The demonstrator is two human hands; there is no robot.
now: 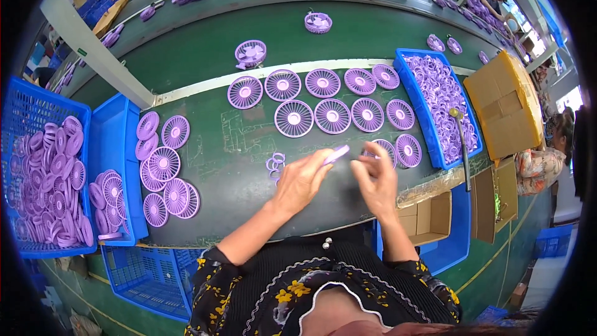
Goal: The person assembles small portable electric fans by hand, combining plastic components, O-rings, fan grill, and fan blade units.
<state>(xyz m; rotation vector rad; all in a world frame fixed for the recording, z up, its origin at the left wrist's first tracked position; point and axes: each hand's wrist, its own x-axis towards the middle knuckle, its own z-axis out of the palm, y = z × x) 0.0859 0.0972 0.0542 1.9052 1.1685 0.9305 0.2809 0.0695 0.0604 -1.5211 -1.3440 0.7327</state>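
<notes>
My left hand (297, 182) is closed on a small purple plastic piece (336, 155), held above the work table; tilted nearly edge-on, its full shape is hard to read. Facing it, my right hand (378, 188) has its thumb and bent fingers apart, with nothing visible between them. Behind those fingers lies a purple fan grille (389, 149), partly covered. Another fan grille (408, 150) rests just to its right. Beside my left hand is a small group of loose purple rings (274, 162), partly hidden by the hand.
Rows of fan grilles (333, 116) lie along the table's far side, more grilles (164, 163) at left. A blue bin of purple rings (405, 81) with a hammer (462, 143) across it stands right. Blue crates (118, 143) flank the left; fan units (250, 54) sit on the conveyor.
</notes>
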